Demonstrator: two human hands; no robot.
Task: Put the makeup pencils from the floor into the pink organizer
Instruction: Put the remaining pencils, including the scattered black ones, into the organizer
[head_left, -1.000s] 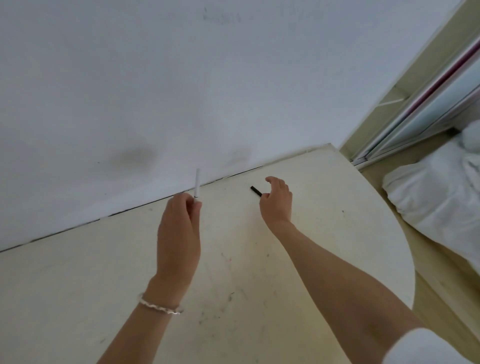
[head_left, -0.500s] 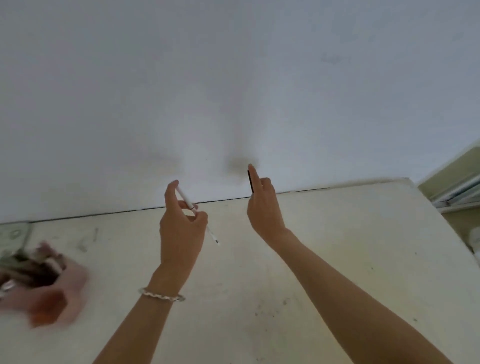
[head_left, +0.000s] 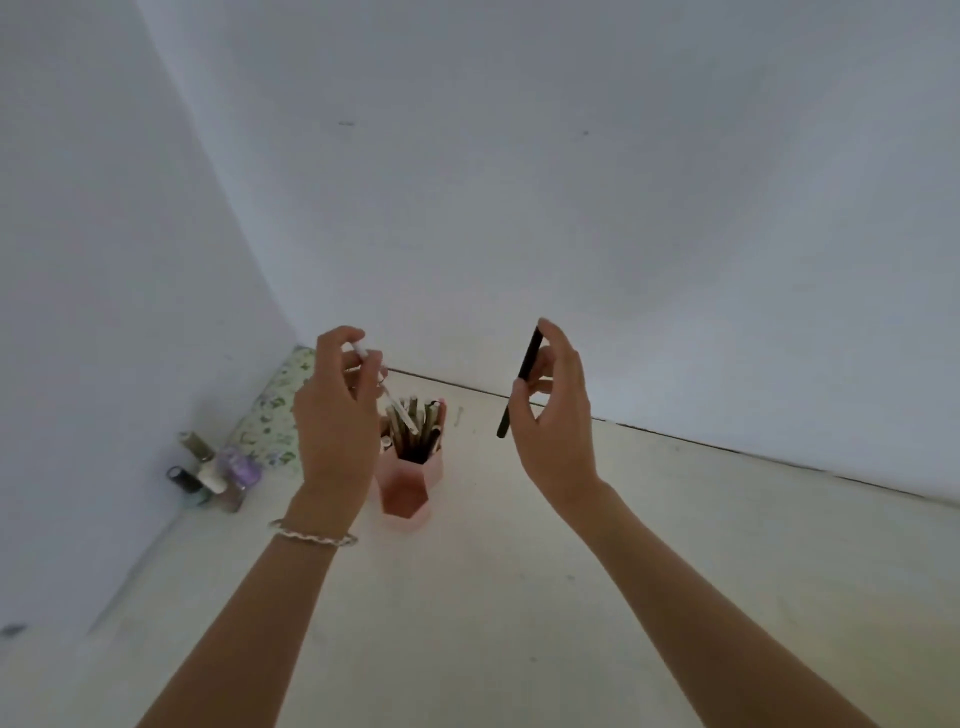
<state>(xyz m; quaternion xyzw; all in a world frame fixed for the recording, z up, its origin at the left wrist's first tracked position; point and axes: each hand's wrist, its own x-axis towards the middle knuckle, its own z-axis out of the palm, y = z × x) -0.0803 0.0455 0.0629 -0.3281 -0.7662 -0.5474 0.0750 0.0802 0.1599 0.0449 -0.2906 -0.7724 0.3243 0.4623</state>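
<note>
The left hand (head_left: 332, 415) pinched a thin white makeup pencil (head_left: 387, 389), its tip right above the pink six-sided plastic organizer (head_left: 410, 480), maybe touching the pencils inside. The right hand (head_left: 553, 415) held a slim black makeup pencil (head_left: 519, 384) beside the organizer. It was the dropping-in step; next, each pencil needed lowering into the opening.

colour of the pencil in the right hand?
Black pencil, pinched upright in the right hand; head view.

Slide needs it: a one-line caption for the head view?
Left hand tips white pencil over pink organizer; right hand holds black pencil.
</note>
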